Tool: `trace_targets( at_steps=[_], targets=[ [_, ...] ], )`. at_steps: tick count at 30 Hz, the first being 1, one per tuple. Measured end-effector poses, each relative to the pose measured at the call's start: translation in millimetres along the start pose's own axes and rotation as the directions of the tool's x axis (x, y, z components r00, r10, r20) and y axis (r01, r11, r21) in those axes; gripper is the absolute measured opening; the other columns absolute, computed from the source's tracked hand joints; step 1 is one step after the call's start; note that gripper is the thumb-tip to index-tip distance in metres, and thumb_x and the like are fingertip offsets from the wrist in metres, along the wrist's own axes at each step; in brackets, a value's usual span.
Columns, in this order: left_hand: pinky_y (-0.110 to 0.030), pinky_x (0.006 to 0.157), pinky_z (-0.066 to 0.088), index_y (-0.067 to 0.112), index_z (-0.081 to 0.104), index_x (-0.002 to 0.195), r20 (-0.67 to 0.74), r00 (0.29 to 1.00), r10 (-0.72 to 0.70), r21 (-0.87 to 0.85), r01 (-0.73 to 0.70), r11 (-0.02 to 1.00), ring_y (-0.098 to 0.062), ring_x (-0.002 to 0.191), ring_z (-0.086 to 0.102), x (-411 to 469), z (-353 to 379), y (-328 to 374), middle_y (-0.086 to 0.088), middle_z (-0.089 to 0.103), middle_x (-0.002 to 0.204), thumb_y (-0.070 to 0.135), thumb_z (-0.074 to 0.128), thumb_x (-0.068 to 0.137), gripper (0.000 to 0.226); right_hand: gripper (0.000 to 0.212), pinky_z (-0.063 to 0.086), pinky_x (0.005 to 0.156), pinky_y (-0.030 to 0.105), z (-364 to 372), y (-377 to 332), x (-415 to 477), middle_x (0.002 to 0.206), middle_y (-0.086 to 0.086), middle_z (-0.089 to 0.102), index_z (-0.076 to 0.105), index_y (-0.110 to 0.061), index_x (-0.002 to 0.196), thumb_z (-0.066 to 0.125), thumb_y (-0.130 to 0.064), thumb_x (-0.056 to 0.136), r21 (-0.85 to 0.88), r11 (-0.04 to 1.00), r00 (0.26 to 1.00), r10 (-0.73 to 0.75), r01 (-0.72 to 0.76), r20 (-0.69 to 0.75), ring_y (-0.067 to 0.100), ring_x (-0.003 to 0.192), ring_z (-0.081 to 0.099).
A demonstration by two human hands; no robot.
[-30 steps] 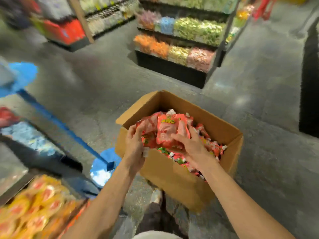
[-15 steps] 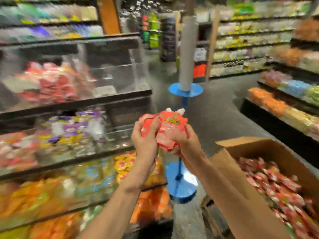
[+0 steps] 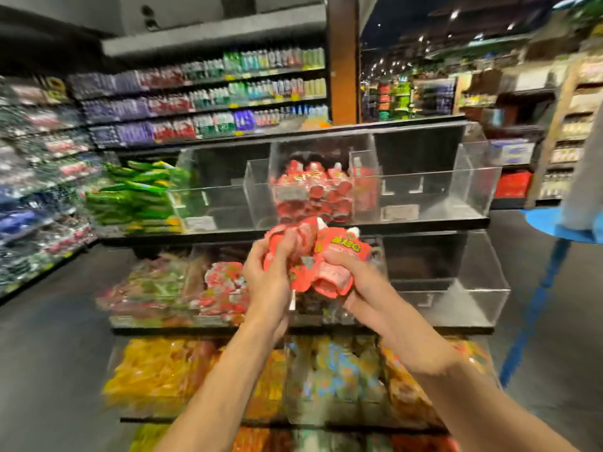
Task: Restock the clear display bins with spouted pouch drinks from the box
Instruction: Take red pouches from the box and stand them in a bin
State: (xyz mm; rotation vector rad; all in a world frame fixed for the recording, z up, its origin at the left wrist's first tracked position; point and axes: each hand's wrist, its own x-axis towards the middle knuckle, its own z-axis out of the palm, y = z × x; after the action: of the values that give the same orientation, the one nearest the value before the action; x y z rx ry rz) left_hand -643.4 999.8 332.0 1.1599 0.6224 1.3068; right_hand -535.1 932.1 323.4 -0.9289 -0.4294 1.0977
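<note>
From the head view, I am looking at a display rack with several tiers of clear bins, and both bare forearms are reaching forward in front of it. The left hand (image 3: 266, 282) and the right hand (image 3: 362, 288) are holding together one bunch of red spouted pouches (image 3: 313, 259). The fingers of each hand are curling tightly around the bunch, the left from the left side and the right from below and the right side. Some white caps are pointing up and a yellow-green logo is facing me.

The bunch is hanging in the air in front of the rack, at the height between the top tier and the middle tier. Just behind and above it, the middle top bin (image 3: 281, 158) is holding a stock of red pouches (image 3: 313, 194), standing mostly upright. To the left of this bin, green packs (image 3: 137, 197) are lying in a pile. To the right, a wide clear bin (image 3: 456, 194) is standing on the same tier.

Lower and nearer to me, yellow packs (image 3: 156, 370) are filling the left side of a lower tier. Far behind the rack, shelves with bottles (image 3: 228, 93) are appearing blurred. At the right edge, a blue round stand (image 3: 554, 225) is showing.
</note>
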Motion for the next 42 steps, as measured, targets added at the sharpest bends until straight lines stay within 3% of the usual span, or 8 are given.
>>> trace_targets(
  at_steps=[6, 13, 22, 25, 32, 35, 39, 42],
  targets=[
    [-0.074, 0.089, 0.046, 0.022, 0.073, 0.082, 0.021, 0.989, -0.148, -0.048, 0.149, 0.988, -0.047, 0.100, 0.065, 61, -36, 23, -0.022, 0.071, 0.101, 0.043, 0.075, 0.080, 0.021, 0.040, 0.056, 0.062, 0.034, 22, -8, 40, 0.076, 0.009, 0.066, 0.064, -0.013, 0.091, 0.081, -0.028, 0.059, 0.147, 0.988, 0.992, 0.032, -0.050, 0.124, 0.023, 0.074, 0.064],
    [-0.043, 0.059, 0.060, 0.011, 0.069, 0.089, 0.071, 0.969, -0.237, -0.049, 0.241, 0.969, -0.033, 0.072, 0.069, 96, -21, 13, -0.017, 0.070, 0.085, 0.026, 0.066, 0.093, 0.016, 0.092, 0.053, 0.090, 0.055, 6, -34, 89, 0.125, 0.014, 0.066, 0.067, -0.009, 0.116, 0.098, -0.035, 0.033, 0.110, 0.993, 0.969, 0.013, -0.042, 0.246, 0.034, 0.125, 0.059],
    [-0.055, 0.074, 0.060, 0.006, 0.067, 0.096, 0.149, 0.971, -0.188, 0.037, 0.185, 0.982, -0.039, 0.086, 0.070, 135, 46, -17, -0.017, 0.073, 0.089, 0.028, 0.066, 0.093, 0.022, 0.053, 0.049, 0.094, 0.064, -26, -70, 157, 0.101, 0.012, 0.067, 0.070, -0.010, 0.098, 0.094, -0.021, 0.052, 0.106, 0.994, 0.908, -0.043, -0.002, 0.417, 0.044, 0.117, 0.057],
    [-0.056, 0.081, 0.058, 0.010, 0.067, 0.098, 0.156, 0.970, -0.186, 0.047, 0.180, 0.982, -0.038, 0.088, 0.072, 144, 69, -23, -0.020, 0.073, 0.100, 0.040, 0.067, 0.091, 0.031, 0.012, 0.053, 0.092, 0.055, -37, -93, 169, 0.092, 0.009, 0.072, 0.078, -0.012, 0.086, 0.073, -0.017, 0.076, 0.055, 0.995, 0.908, -0.099, 0.084, 0.407, 0.027, 0.091, 0.072],
    [-0.031, 0.077, 0.054, 0.008, 0.066, 0.123, 0.244, 0.904, -0.350, 0.061, 0.346, 0.936, -0.028, 0.097, 0.066, 166, 95, -26, -0.023, 0.067, 0.119, 0.040, 0.041, 0.104, 0.045, 0.045, 0.060, 0.082, 0.046, -39, -131, 200, 0.093, 0.011, 0.073, 0.080, -0.013, 0.081, 0.098, -0.021, 0.040, 0.127, 0.988, 0.914, -0.127, 0.084, 0.385, 0.023, 0.086, 0.072],
    [-0.035, 0.084, 0.055, 0.019, 0.056, 0.133, 0.302, 0.892, -0.337, 0.023, 0.347, 0.938, -0.027, 0.099, 0.067, 185, 92, -26, -0.018, 0.069, 0.120, 0.030, 0.048, 0.102, 0.034, 0.025, 0.061, 0.080, 0.044, -38, -141, 202, 0.095, 0.009, 0.073, 0.073, -0.010, 0.094, 0.077, -0.017, 0.071, 0.135, 0.984, 0.911, -0.159, 0.115, 0.380, 0.021, 0.088, 0.072],
    [-0.051, 0.101, 0.050, 0.018, 0.048, 0.142, 0.432, 0.825, -0.365, 0.006, 0.402, 0.916, -0.036, 0.117, 0.063, 210, 87, -30, -0.018, 0.067, 0.126, 0.043, 0.065, 0.086, 0.064, 0.023, 0.056, 0.088, 0.046, -29, -151, 211, 0.091, 0.008, 0.073, 0.061, -0.009, 0.102, 0.059, -0.014, 0.080, 0.215, 0.967, 0.932, -0.200, 0.138, 0.302, 0.019, 0.086, 0.072],
    [-0.041, 0.078, 0.061, 0.016, 0.054, 0.136, 0.410, 0.832, -0.374, -0.039, 0.426, 0.904, -0.027, 0.095, 0.072, 230, 87, -31, -0.014, 0.072, 0.114, 0.023, 0.065, 0.092, 0.046, 0.029, 0.056, 0.086, 0.046, -23, -158, 224, 0.093, 0.011, 0.073, 0.060, -0.007, 0.105, 0.062, -0.015, 0.078, 0.226, 0.956, 0.952, -0.233, 0.188, 0.196, 0.023, 0.091, 0.070]
  ],
)
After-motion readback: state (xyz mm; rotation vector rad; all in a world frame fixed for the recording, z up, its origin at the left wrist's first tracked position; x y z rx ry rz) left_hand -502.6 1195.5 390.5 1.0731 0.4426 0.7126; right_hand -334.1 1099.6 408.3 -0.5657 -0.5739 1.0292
